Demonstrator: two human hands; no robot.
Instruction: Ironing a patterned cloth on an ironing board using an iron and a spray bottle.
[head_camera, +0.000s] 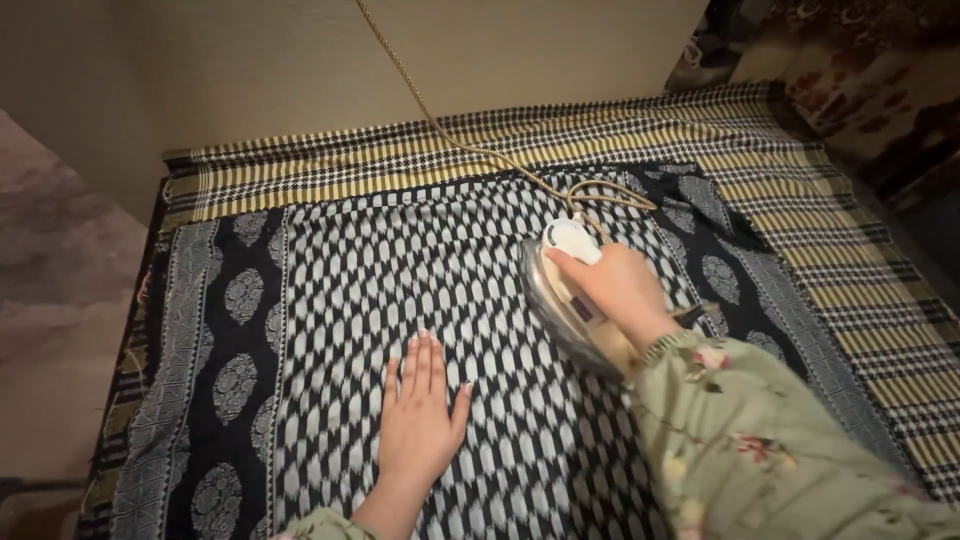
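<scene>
Black-and-white patterned cloth (330, 300) lies spread flat beneath both hands, its middle filled with pale oval marks and its borders carrying grey medallions. The right hand (615, 285) is clamped around the handle of an electric iron (560, 295), fingers wrapped over the top, and the iron's soleplate rests on the cloth just ahead of that wrist. A white dial or cap shows on the iron's far end, past the knuckles. A braided cord (440, 130) runs from the iron away from the person, loops once on the fabric just beyond the right hand, then climbs toward the pale wall (250, 70).

The left hand (420, 415) lies open and flat on the cloth, palm down, fingers straight and slightly spread, holding nothing. It sits near the iron, to its left and closer to the person, the two not touching.

Under the patterned cloth lies a checked black, white and yellow blanket (830, 260), showing beyond the hands and out to the right. A green floral sleeve (740, 440) covers the right forearm.
</scene>
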